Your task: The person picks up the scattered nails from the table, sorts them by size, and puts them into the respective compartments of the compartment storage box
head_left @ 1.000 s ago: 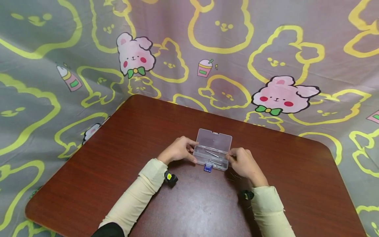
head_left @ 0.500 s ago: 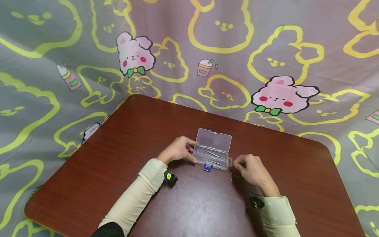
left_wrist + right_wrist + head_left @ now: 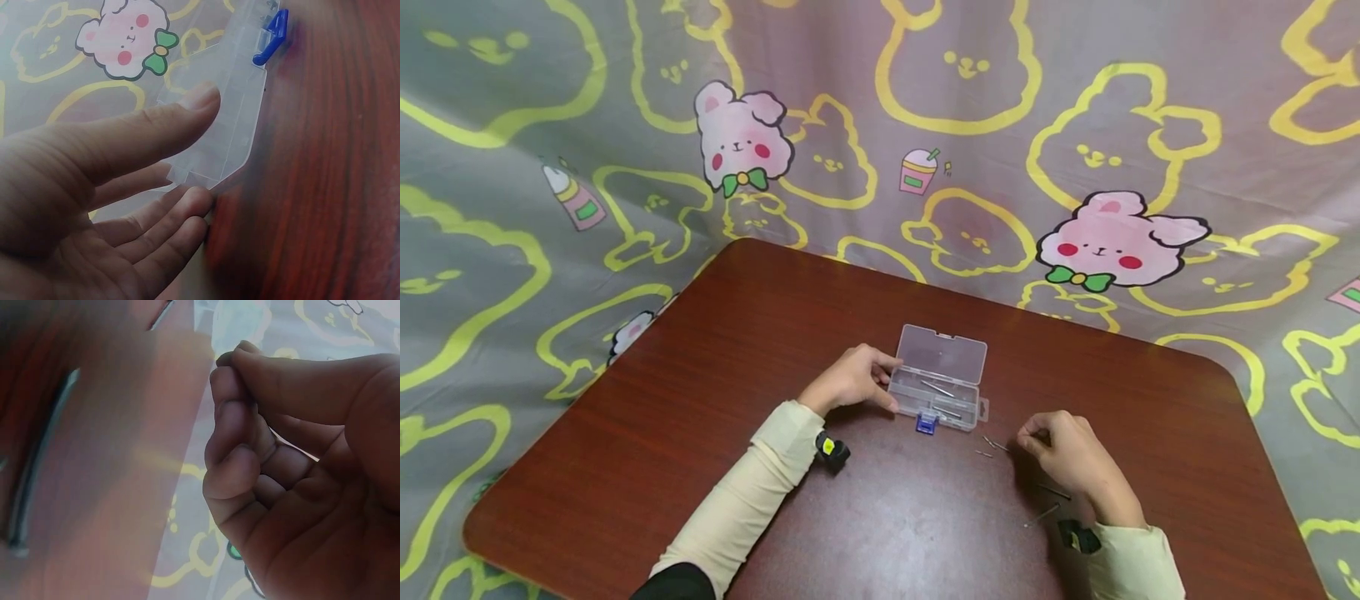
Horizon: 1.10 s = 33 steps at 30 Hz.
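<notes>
A clear plastic box (image 3: 957, 422) with a blue latch (image 3: 927, 424) stands on the table, its lid (image 3: 942, 354) raised at the back. Inside its compartments lie thin metal nails (image 3: 938, 389). My left hand (image 3: 855, 380) holds the box's left end, thumb at the front and fingers at the side and back. To the right of the box, my right hand (image 3: 1063, 450) hovers with curled fingers, thumb tip against the index finger; nothing shows between them. Near it lie loose nails (image 3: 1055, 491), one long nail (image 3: 40, 456) showing close up in the right wrist view.
Several smaller loose nails (image 3: 996, 445) lie between the box and the right hand. A hanging tab (image 3: 983, 409) sticks out from the box's right end. The brown table (image 3: 760, 333) meets a patterned curtain (image 3: 820, 67) at the back and left.
My right hand has drawn away from the box's right end, moving right and toward me, uncovering the loose nails. My left hand and the box have stayed in place.
</notes>
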{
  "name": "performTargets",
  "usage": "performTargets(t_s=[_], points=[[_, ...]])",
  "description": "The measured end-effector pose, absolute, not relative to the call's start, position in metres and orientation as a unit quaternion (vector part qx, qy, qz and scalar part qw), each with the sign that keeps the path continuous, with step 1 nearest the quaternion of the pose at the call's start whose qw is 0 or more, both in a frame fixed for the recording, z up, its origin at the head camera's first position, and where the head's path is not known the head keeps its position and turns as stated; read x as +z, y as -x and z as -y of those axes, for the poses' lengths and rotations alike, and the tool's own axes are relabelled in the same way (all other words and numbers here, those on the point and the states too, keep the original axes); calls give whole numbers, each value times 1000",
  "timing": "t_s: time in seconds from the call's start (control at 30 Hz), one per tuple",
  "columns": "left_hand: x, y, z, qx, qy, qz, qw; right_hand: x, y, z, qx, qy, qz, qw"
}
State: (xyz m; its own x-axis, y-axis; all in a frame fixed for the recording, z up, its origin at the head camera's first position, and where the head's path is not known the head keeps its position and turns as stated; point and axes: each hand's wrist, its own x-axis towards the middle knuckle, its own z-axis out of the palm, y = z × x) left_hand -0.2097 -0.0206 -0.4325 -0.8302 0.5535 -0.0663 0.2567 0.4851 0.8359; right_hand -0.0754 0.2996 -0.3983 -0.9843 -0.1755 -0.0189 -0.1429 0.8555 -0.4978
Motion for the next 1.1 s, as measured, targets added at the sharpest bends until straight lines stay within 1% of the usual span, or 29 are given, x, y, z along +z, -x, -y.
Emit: performTargets(t_s=[0.27,0.5,0.67,1.1], points=[[-433,209,20,448,-239,-845,166,-404,60,-312,-255,62,-963,54],[-431,209,20,448,-241,-844,168,-411,48,-323,-248,50,-966,59],[-431,210,20,448,-241,-844,168,-414,40,-328,-258,21,-963,72],[-430,209,20,446,-238,-846,169,-421,29,-335,-268,-13,-959,89]])
